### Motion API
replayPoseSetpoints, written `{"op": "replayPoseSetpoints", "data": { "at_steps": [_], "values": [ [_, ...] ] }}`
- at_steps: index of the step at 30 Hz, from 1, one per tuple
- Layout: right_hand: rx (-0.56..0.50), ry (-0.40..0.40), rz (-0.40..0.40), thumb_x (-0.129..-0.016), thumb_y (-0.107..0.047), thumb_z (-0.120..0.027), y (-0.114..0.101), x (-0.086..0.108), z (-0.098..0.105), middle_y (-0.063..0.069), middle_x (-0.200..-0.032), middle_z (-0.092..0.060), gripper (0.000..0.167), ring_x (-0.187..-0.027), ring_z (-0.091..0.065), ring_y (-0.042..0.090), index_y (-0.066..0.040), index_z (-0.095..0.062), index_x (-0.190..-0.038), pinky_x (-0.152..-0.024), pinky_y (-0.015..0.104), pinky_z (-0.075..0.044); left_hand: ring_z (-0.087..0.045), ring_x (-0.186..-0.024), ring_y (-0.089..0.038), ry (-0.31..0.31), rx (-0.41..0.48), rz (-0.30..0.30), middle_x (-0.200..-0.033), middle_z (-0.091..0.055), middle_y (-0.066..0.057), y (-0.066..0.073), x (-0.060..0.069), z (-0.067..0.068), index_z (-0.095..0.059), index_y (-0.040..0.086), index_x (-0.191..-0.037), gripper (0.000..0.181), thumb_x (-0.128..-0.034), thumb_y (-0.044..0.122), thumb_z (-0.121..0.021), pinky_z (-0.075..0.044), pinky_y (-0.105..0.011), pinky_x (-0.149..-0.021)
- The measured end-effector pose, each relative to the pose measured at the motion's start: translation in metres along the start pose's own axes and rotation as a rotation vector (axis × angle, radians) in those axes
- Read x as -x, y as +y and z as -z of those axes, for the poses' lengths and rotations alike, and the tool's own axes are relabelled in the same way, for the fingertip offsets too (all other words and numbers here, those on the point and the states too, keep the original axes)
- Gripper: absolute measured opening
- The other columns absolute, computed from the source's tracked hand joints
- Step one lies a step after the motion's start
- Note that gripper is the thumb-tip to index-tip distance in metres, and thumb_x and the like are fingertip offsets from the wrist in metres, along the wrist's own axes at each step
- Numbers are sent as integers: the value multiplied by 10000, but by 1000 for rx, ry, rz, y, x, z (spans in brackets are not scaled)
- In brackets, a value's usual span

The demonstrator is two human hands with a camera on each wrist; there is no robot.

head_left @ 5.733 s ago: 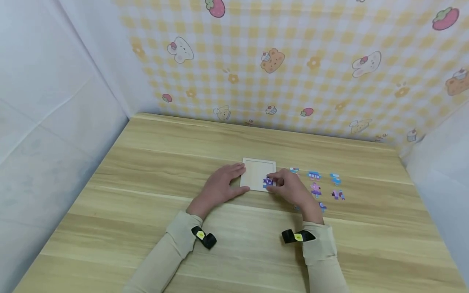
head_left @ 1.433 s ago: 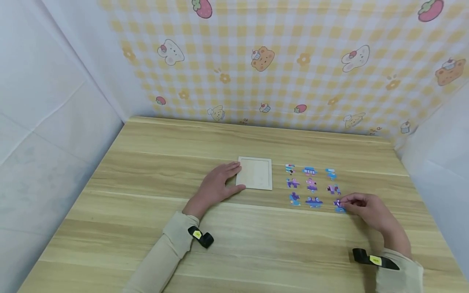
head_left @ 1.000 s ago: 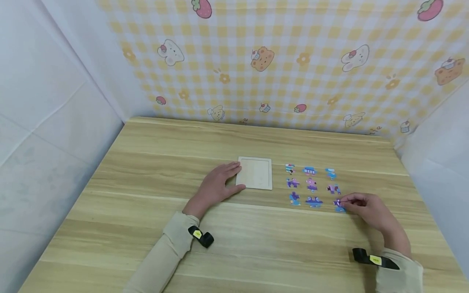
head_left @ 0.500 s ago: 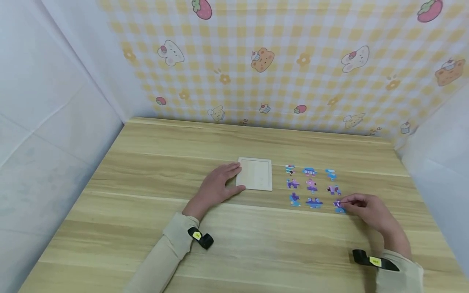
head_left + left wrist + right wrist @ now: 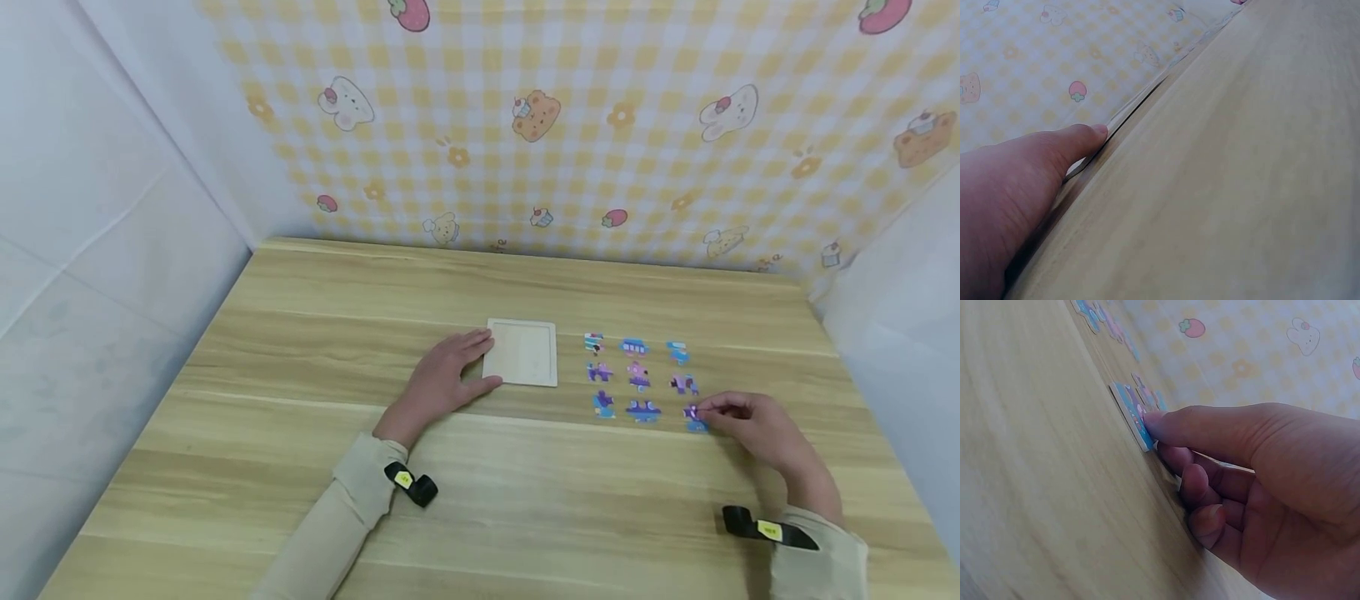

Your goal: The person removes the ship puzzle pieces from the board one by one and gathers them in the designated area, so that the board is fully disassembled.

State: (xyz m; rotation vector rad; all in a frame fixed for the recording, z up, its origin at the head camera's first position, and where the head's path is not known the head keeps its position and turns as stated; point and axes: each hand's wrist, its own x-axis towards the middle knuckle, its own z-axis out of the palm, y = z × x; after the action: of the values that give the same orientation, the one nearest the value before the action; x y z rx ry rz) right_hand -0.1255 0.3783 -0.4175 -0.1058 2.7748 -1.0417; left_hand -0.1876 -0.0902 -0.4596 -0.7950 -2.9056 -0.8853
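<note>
In the head view, my left hand (image 5: 442, 381) rests at the left side of a square wooden puzzle tray (image 5: 552, 354), its thumb and fingers spread along the edge. The tray's inside shows bare wood. My right hand (image 5: 761, 429) pinches a purple and blue jigsaw piece (image 5: 694, 419) at the lower right of several pieces laid out in rows. The right wrist view shows the thumb on this jigsaw piece (image 5: 1134, 417), which lies at the table surface; the other fingers are curled below. In the left wrist view, the left thumb touches the tray edge, seen almost side-on.
Beside the held piece lies a purple jigsaw piece (image 5: 643, 411). Other pieces, such as a pink one (image 5: 638, 375) and a blue one (image 5: 633, 347), lie right of the tray. A checked cloth (image 5: 480, 125) hangs behind the wooden table (image 5: 525, 500).
Since the oldest frame, my right hand has carried the purple and blue piece from the tray to the lower right of the rows. In the last second, both hands have stayed still.
</note>
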Motion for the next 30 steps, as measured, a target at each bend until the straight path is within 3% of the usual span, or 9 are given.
{"op": "replayPoseSetpoints", "data": {
  "at_steps": [14,21,30],
  "values": [
    [-10,14,-11,-1013,-146,-683,-5,0,-1,-11,-826,-641,188,-637,-422,100,12,-760,-1079,-515,254,-385,-348,-1521,-228,-10,0,7,-1632,-411,-20,0,0,4,-503,89,-1531,726,-981,537,-656,-242,-440,-1268],
    [-31,23,-2,-1013,-143,-684,-4,2,-4,-1,-880,-685,182,-651,-428,94,9,-761,-1075,-516,260,-384,-347,-1521,-233,-22,-1,16,-1633,-408,-12,-1,1,2,-493,95,-1538,731,-980,538,-658,-248,-438,-1266],
    [-99,132,42,-1009,-124,-688,3,6,-19,-6,-818,-669,165,-654,-497,77,21,-739,-1070,-533,223,-442,-249,-1560,-201,8,129,106,-1677,-304,69,-7,12,-1,-400,164,-1603,805,-969,601,-636,-222,-487,-1268]
  ]
}}
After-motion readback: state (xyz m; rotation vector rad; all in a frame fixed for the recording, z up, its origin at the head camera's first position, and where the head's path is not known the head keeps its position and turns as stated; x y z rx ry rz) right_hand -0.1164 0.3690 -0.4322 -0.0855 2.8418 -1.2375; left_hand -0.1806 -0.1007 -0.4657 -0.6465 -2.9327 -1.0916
